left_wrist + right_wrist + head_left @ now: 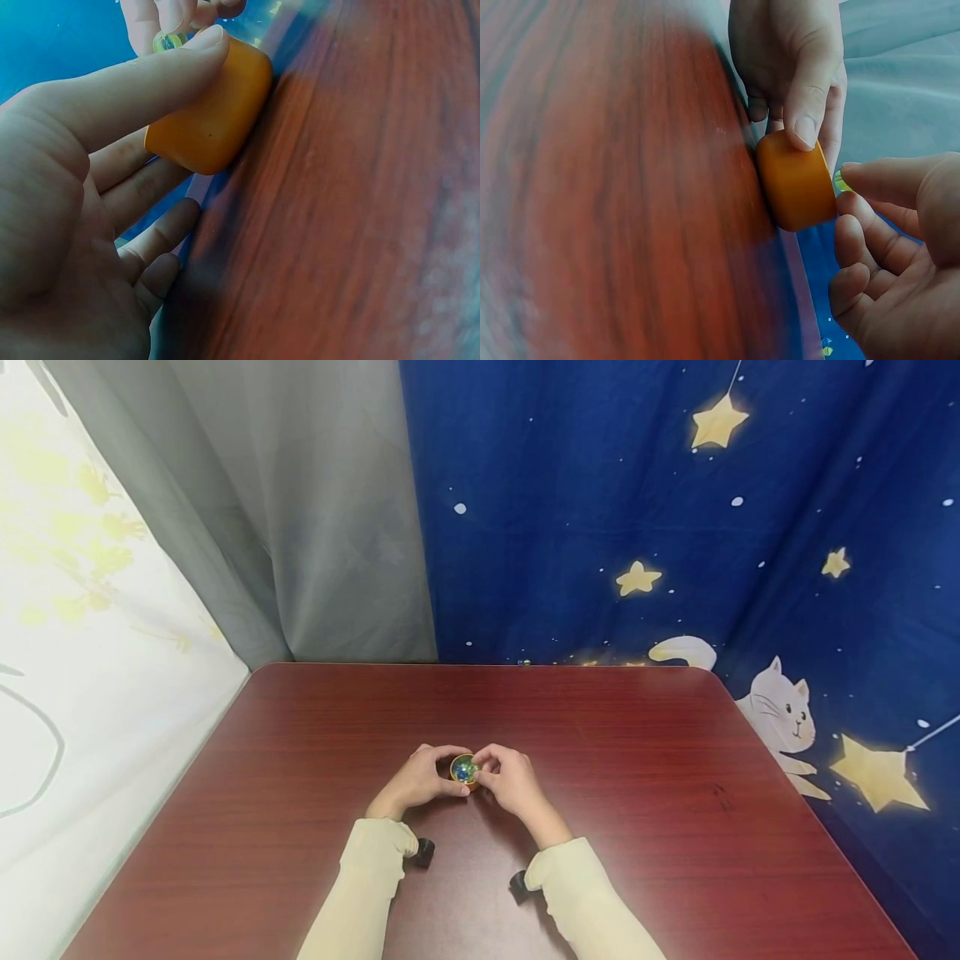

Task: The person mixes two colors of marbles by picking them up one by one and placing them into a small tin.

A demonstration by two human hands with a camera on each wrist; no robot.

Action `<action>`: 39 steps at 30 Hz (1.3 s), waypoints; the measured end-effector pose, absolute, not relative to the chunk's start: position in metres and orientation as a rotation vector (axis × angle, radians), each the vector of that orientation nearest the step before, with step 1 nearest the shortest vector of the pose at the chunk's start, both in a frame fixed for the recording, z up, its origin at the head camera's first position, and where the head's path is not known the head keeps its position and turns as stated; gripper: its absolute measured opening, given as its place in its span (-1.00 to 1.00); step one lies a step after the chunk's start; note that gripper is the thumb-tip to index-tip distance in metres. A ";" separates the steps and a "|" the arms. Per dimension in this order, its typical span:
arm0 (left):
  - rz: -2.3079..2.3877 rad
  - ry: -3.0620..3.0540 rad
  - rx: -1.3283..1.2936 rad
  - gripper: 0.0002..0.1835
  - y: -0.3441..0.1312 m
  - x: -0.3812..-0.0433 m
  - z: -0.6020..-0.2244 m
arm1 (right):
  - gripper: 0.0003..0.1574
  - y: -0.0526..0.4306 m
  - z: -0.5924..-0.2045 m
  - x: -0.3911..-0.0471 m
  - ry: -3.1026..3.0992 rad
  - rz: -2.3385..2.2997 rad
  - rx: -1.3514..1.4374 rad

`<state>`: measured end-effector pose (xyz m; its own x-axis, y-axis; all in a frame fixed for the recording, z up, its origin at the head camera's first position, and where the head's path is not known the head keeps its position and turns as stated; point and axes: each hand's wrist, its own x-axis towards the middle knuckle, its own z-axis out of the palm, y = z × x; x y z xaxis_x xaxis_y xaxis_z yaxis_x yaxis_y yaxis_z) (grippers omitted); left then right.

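Note:
My left hand [420, 778] holds a small orange cup [225, 105] on the table, thumb on the near side and fingers round the far side. Shiny glass marbles [463, 772], blue and green, lie inside the cup in the head view. Over the cup's right rim, my right hand [514, 783] pinches a clear yellow-green marble [841, 181] between thumb and fingertips. The same marble [166, 42] shows just above the rim in the left wrist view. The wrist views hide the cup's inside.
The reddish-brown wooden table [637, 827] spreads around both hands. A small shiny thing [524, 662] is at its far edge, too small to tell. Behind hang a grey curtain [345, 510] and a blue starry curtain [562, 527]. A black wrist device [423, 852] sits by the left sleeve.

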<state>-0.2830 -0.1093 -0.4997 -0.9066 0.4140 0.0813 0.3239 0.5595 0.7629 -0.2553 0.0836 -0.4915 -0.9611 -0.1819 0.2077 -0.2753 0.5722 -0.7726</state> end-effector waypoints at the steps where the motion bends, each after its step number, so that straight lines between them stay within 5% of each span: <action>1: 1.277 2.678 0.638 -0.35 -0.109 -0.283 -0.500 | -0.82 0.083 -0.492 -0.255 -2.687 1.354 0.394; 39: 1.287 2.669 0.633 -0.35 -0.111 -0.284 -0.501 | -0.85 0.085 -0.486 -0.253 -2.678 1.369 0.345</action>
<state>-0.2837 -0.1112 -0.5013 -0.9070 0.4137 0.0791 0.3195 0.5533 0.7693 -0.2534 0.0853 -0.4861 -0.9676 -0.1494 0.2033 -0.2523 0.5668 -0.7843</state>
